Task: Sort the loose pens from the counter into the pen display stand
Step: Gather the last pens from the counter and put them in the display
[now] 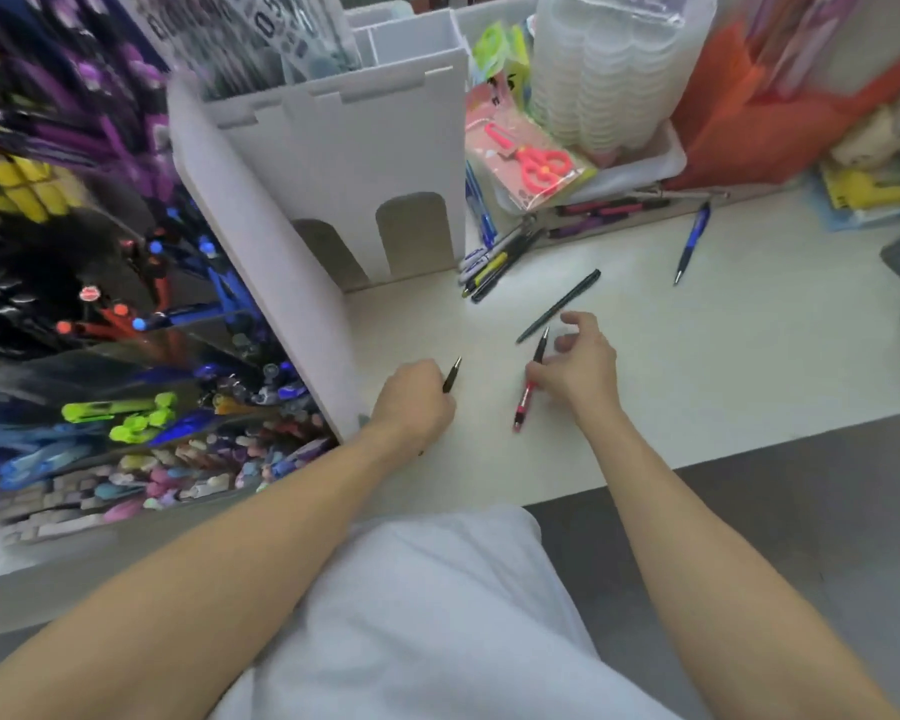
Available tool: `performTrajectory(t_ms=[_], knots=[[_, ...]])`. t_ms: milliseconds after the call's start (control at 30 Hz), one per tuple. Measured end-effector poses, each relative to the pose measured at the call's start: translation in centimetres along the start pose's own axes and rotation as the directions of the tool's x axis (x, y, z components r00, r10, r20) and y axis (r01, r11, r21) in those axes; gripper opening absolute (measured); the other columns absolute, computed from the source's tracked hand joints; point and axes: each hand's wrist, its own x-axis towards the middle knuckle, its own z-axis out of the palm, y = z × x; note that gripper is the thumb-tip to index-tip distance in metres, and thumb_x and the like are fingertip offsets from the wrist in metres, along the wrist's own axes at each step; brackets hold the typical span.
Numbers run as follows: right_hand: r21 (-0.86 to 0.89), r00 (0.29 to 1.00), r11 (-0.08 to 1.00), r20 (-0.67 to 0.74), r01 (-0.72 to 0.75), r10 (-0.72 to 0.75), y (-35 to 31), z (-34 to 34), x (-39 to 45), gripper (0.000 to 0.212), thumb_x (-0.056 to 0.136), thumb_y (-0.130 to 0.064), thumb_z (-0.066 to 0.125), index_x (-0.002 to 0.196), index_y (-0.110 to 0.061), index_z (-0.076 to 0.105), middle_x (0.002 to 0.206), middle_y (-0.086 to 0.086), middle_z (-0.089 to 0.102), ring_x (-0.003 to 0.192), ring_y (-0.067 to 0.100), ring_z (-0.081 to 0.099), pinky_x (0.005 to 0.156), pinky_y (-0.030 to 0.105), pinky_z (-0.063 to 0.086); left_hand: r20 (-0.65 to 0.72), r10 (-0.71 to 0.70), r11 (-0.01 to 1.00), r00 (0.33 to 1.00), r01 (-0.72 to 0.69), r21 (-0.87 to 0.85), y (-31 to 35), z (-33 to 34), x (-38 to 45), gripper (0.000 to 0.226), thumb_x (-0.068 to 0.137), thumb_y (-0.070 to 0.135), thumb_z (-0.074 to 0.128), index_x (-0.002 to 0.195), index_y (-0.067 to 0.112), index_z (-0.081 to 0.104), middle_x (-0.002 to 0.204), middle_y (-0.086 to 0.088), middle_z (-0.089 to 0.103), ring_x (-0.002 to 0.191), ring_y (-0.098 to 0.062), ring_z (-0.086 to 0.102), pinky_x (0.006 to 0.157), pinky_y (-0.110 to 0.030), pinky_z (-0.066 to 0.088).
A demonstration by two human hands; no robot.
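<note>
On counter (697,356): right hand (575,366) pinches red pen (528,389); left hand (419,402) grips black pen (452,375).

the tabletop (697,366) is showing a plain cream white. the pen (528,387) in the right hand (575,368) is showing a red and black body, while the pen (452,375) in the left hand (415,402) is looking black. a dark green-black pen (559,305) is lying loose, and another pen (693,241) is showing blue. the display stand (100,314) is holding purple, yellow, blue, red, lime and pastel pens (blurred), behind a white divider (333,163). the scissors (533,161) are showing red on a pink pack.
</note>
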Motion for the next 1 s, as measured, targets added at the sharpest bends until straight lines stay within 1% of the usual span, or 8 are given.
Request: performTrajectory(t_ms=[233,333,400,500,600,700,833,1000], knots=[[0.208,0.98,0.978,-0.191,-0.006,0.047,-1.5,-2.6,4.0,0.045,0.078,-0.021,0.081,0.116,-0.016,0.057,0.088,-0.001,0.069,0.081,0.013,0.07,0.07,0.015,0.052,-0.373,0.03,0.925,0.927,-0.167,-0.341,3.2,-2.0,6.6,0.013,0.096,0.02,0.056,0.105,0.016,0.064,0.085,-0.003,0.059,0.079,-0.027,0.057,0.072,-0.041,0.048],[0.127,0.983,0.991,-0.182,0.033,-0.01,-2.4,-2.4,5.8,0.042,0.08,-0.028,0.077,0.114,-0.015,0.057,0.087,-0.002,0.069,0.087,0.02,0.069,0.083,0.037,0.058,-0.436,0.045,0.912,0.899,-0.215,-0.349,4.1,-2.3,8.6,0.021,0.094,0.027,0.066,0.113,0.017,0.067,0.095,-0.001,0.054,0.08,-0.02,0.056,0.07,-0.032,0.046],[-0.04,0.972,0.988,-0.182,0.146,-0.151,-3.0,-2.4,6.4,0.038,0.083,-0.024,0.073,0.118,-0.014,0.059,0.101,0.001,0.063,0.098,0.022,0.062,0.089,0.035,0.052,-0.401,0.036,0.927,0.915,-0.181,-0.329,4.3,-2.1,9.6,0.037,0.09,0.028,0.072,0.124,0.017,0.065,0.108,-0.004,0.051,0.095,-0.02,0.055,0.081,-0.025,0.042],[-0.223,0.885,0.872,-0.07,0.435,-0.46,-4.7,-1.7,7.8,0.034,0.087,-0.018,0.066,0.121,-0.012,0.066,0.118,0.009,0.056,0.113,0.028,0.051,0.095,0.03,0.043,-0.341,0.074,0.97,0.937,-0.147,-0.194,4.5,-1.2,10.5,0.062,0.08,0.038,0.079,0.135,0.018,0.057,0.128,-0.011,0.05,0.118,-0.027,0.047,0.098,-0.032,0.039],[-0.324,0.773,0.706,0.165,0.63,-0.613,-6.1,-0.2,10.7,0.039,0.092,-0.016,0.057,0.13,-0.013,0.066,0.118,0.016,0.058,0.107,0.037,0.051,0.094,0.046,0.047,-0.36,0.101,0.987,0.928,-0.139,-0.079,4.6,-0.6,11.3,0.065,0.078,0.04,0.078,0.135,0.019,0.056,0.128,-0.008,0.055,0.12,-0.031,0.044,0.098,-0.038,0.039],[-0.422,0.721,0.589,0.32,0.69,-0.615,-6.7,0.7,12.7,0.043,0.098,-0.024,0.051,0.139,-0.017,0.062,0.12,0.02,0.061,0.103,0.043,0.052,0.085,0.056,0.049,-0.389,0.124,0.982,0.913,-0.17,-0.086,4.7,-0.4,11.4,0.052,0.081,0.032,0.076,0.129,0.016,0.062,0.119,-0.008,0.06,0.112,-0.031,0.05,0.093,-0.038,0.041],[-0.565,0.733,0.479,0.412,0.672,-0.542,-7.2,1.4,13.2,0.046,0.107,-0.034,0.042,0.153,-0.031,0.042,0.158,0.005,0.039,0.131,0.038,0.038,0.104,0.053,0.032,-0.453,0.059,0.961,0.89,-0.174,-0.216,4.2,1.0,10.3,0.039,0.086,0.023,0.071,0.125,0.015,0.068,0.112,-0.009,0.062,0.108,-0.031,0.053,0.087,-0.039,0.045],[-0.535,0.704,0.465,0.451,0.705,-0.548,-6.8,2.2,12.8,0.046,0.107,-0.031,0.041,0.152,-0.02,0.044,0.163,-0.001,0.033,0.145,0.029,0.032,0.108,0.051,0.031,-0.479,0.015,0.948,0.878,-0.165,-0.272,2.4,2.5,7.2,0.039,0.086,0.02,0.072,0.125,0.018,0.068,0.1,-0.005,0.058,0.094,-0.027,0.056,0.079,-0.04,0.05]])
